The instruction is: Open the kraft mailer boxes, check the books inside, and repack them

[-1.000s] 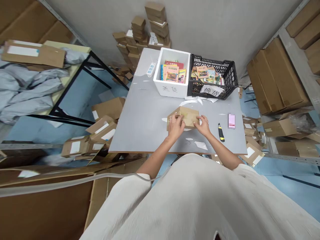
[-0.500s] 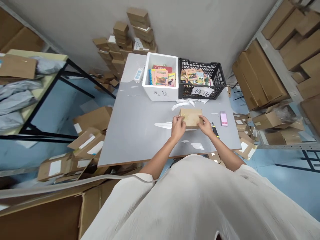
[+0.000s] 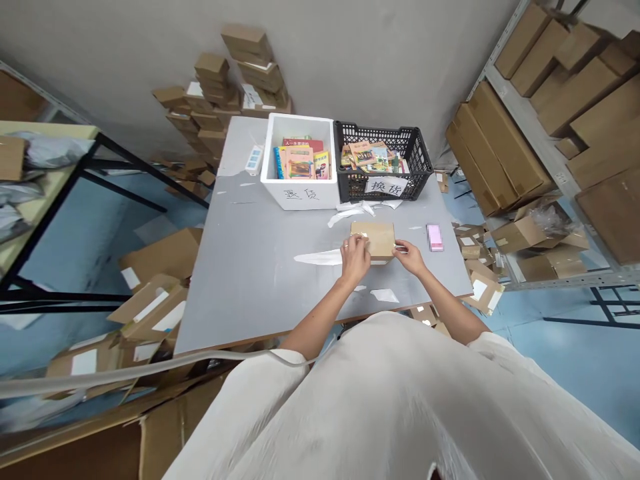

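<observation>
A small brown cardboard box (image 3: 381, 239) lies on the grey table (image 3: 235, 267), near its front edge. My left hand (image 3: 355, 257) rests over the box's left side, fingers bent against it. At the right front corner of the box, my right hand (image 3: 410, 257) has thumb and fingertips pinched together; what lies between them is too small to make out. Scraps of white paper (image 3: 320, 257) lie left of the box and behind it.
Behind the box stand a white foam box (image 3: 305, 195) and a black crate (image 3: 425, 160), both holding books. A pink phone (image 3: 435, 237) lies to the right. Stacked cartons (image 3: 250, 47) rise by the wall; shelves (image 3: 560, 175) flank the right.
The view has shifted, so the table sits further left. My left hand has moved further over the box's top, and my right hand has slid to its front right corner. The dark yellow-marked tool no longer shows.
</observation>
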A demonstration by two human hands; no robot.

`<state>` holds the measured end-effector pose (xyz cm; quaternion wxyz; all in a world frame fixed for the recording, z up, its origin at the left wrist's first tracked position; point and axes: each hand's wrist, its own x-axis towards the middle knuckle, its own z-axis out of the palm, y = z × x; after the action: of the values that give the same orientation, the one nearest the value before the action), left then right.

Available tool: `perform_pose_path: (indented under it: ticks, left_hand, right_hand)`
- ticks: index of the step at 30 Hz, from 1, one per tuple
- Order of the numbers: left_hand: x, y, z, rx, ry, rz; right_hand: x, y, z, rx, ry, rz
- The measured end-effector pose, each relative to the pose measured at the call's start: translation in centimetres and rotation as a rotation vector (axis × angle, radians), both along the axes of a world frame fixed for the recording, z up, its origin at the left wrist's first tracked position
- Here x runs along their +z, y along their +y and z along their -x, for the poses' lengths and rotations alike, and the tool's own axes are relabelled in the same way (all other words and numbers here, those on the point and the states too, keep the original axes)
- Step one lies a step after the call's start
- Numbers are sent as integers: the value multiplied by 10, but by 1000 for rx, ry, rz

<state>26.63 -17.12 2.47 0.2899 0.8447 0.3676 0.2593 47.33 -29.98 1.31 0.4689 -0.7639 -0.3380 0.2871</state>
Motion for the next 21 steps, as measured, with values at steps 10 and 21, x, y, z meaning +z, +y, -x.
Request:
perform_pose_path:
  ticks: [10,21]
  left_hand:
    - [20,-6,11,-34,42,-67]
    - [3,50,102,324,39,44]
  right_hand:
    - [18,46,40,278,-16,-138]
    - [-22,68,70,271,-120,16]
